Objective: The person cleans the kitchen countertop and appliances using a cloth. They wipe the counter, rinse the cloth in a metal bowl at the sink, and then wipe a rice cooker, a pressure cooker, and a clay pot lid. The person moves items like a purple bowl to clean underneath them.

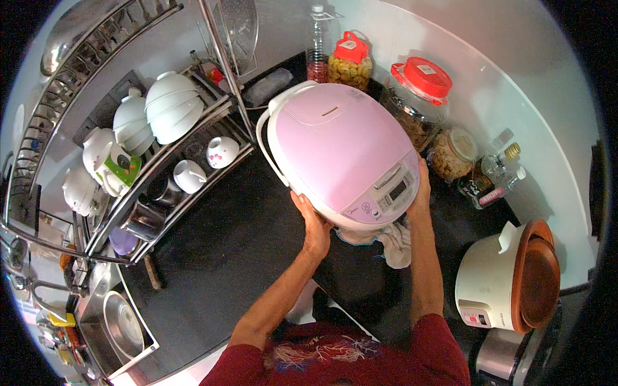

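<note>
A pink and white rice cooker with a closed lid and a front control panel is between my two hands, over the black countertop's corner. My left hand holds its lower left side, thumb up along the rim. At the lower right side, my right hand grips the body, its fingers partly hidden beneath. The cooker's white carrying handle lies along its upper left edge. Below the cooker's front, between my wrists, shows a crumpled pale cloth. Whether the cooker's base touches the counter is hidden.
Left, a metal dish rack holds white bowls and cups; a sink holds a metal basin. Red-lidded jars, a plastic bottle and a glass jar line the wall. A cream electric cooker stands right.
</note>
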A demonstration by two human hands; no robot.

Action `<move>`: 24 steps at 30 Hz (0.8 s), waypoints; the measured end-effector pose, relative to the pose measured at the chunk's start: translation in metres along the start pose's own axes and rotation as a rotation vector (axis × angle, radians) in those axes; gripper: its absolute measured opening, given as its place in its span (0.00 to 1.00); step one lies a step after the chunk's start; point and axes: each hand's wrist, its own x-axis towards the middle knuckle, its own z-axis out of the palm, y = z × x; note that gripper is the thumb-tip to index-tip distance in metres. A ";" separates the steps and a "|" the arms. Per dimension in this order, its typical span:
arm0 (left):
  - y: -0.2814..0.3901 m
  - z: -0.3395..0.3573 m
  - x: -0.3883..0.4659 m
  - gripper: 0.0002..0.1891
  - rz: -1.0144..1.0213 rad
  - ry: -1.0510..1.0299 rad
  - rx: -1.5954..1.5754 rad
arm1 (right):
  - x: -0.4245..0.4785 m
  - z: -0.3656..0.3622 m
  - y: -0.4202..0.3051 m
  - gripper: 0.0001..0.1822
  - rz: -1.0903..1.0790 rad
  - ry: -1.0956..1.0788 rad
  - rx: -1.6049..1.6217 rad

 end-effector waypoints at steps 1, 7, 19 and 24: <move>-0.001 0.001 -0.002 0.46 -0.009 0.050 0.064 | 0.000 0.000 -0.003 0.24 -0.050 -0.001 -0.047; 0.059 -0.018 -0.016 0.31 0.702 0.224 0.606 | -0.060 0.038 -0.054 0.20 -1.042 -0.232 -1.114; 0.121 0.002 0.003 0.28 1.106 -0.294 1.514 | -0.065 0.030 -0.021 0.23 -1.124 -0.333 -1.087; 0.147 0.018 0.014 0.26 1.143 -0.291 1.401 | -0.068 0.024 -0.035 0.23 -0.867 -0.273 -0.882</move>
